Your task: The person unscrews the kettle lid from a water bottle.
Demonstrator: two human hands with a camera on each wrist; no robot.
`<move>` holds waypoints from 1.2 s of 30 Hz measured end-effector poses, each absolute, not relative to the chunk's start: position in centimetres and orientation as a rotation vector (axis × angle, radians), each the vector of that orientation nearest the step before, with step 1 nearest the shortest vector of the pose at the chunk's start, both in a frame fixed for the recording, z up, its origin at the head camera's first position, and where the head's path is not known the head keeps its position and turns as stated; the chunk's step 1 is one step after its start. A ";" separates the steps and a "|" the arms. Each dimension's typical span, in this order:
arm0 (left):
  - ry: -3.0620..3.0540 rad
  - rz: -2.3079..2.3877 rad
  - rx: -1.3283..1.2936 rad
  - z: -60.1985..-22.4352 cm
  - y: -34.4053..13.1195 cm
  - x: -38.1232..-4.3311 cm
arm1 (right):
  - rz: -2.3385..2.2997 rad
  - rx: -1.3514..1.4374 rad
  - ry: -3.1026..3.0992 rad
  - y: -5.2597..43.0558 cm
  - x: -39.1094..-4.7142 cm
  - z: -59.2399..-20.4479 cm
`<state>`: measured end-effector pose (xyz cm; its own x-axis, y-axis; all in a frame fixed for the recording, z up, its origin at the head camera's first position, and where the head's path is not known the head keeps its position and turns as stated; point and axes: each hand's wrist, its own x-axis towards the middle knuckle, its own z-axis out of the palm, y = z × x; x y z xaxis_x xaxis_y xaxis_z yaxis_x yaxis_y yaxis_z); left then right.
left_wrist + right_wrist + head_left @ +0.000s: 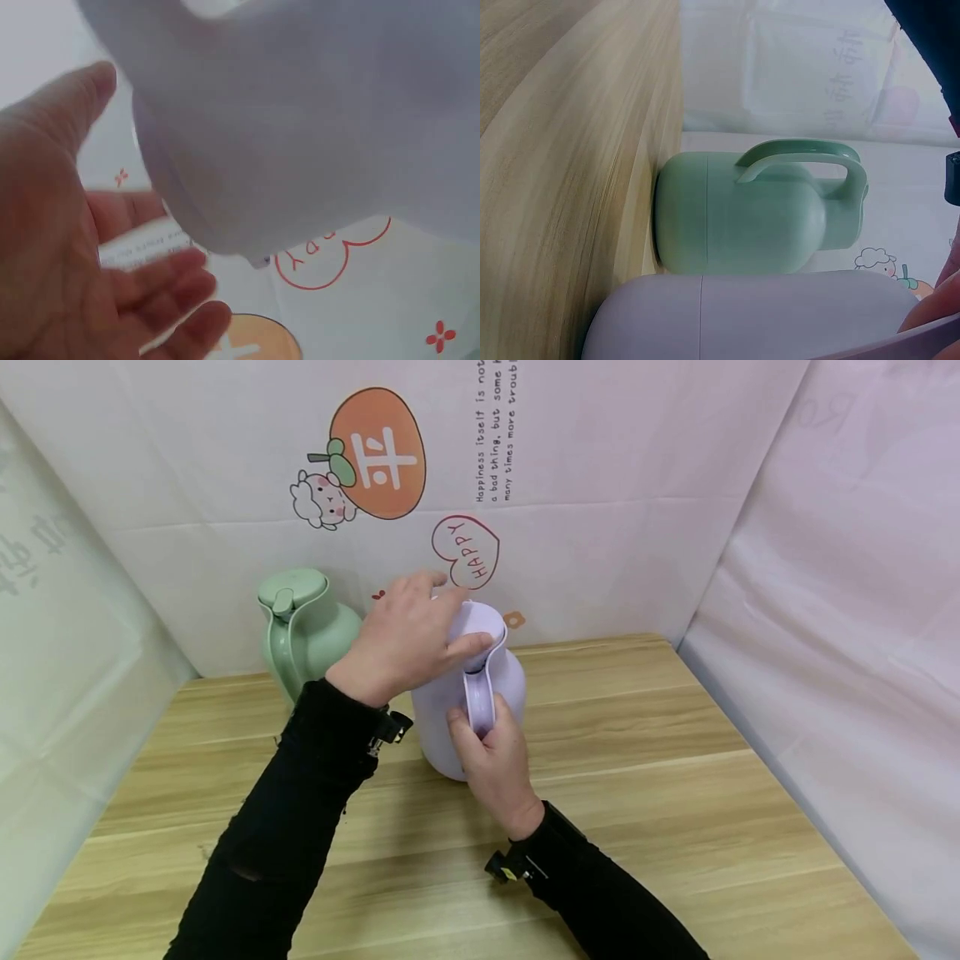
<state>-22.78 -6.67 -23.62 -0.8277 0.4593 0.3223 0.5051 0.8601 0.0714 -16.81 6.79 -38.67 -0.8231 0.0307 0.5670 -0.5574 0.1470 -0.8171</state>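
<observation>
A lavender thermos jug (442, 727) stands upright on the wooden table, its handle facing me. My right hand (498, 760) grips that handle, thumb on the left side and fingers round the right. Over the jug's lid (480, 620) hovers my left hand (412, 631), its thumb stretched across the top and its fingers spread loosely beyond the far side. From the left wrist, the left hand (67, 225) shows relaxed fingers beside the pale jug top (285, 127); whether they touch it is unclear. The jug body (742, 315) also fills the bottom of the right wrist view.
A green thermos jug (330, 635) of similar shape stands at the back left, close to the lavender one. Behind both hangs a printed white cloth (600, 468), with more cloth at the sides. The wooden table (637, 760) spreads toward me.
</observation>
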 end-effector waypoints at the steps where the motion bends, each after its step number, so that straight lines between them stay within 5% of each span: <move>1: -2.734 -0.260 -0.794 -23.5 -6.9 -23.0 | 1.721 0.501 -1.975 6.8 -16.8 -38.7; 8: -2.765 -0.330 -1.112 -23.3 -7.5 -24.1 | 1.736 0.498 -1.976 6.7 -16.8 -38.7; 36: -2.758 -0.359 -1.055 -23.4 -7.2 -24.4 | 1.721 0.504 -1.986 6.7 -16.6 -38.5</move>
<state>-24.36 -7.22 -23.42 -0.7361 0.6333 0.2389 0.6734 0.7210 0.1637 -16.64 6.74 -38.51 -0.8263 0.0245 0.5627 -0.5535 0.1497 -0.8193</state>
